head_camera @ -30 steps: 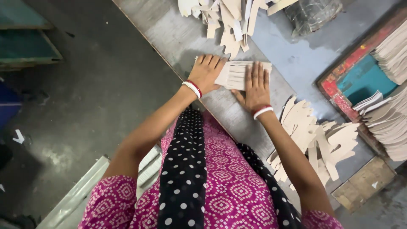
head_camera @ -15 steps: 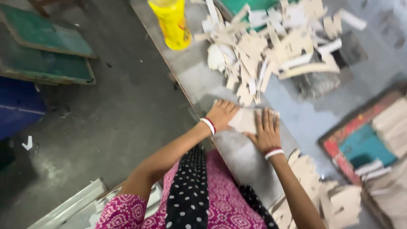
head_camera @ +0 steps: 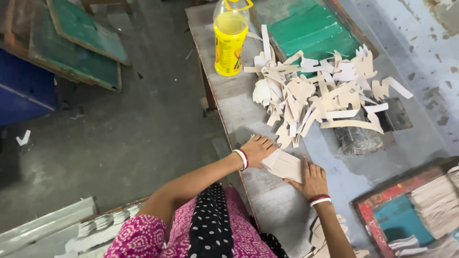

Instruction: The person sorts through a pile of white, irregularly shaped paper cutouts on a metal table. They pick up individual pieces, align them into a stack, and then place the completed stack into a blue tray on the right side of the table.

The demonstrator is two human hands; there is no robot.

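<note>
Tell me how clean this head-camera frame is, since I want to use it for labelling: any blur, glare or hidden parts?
Head view: even, soft daylight with no hard shadows; the yellow bottle and the heap of pale card offcuts read sharp. The left hand and right hand look slightly soft, pressed on a small card stack. The grey table tilts, and the frame's edge crops the bottle's cap.

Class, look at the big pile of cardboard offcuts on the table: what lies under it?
Under the pile of offcuts you can see the grey table, the edge of a green board and a dark block. Anything beneath the pile's middle is covered.
</note>
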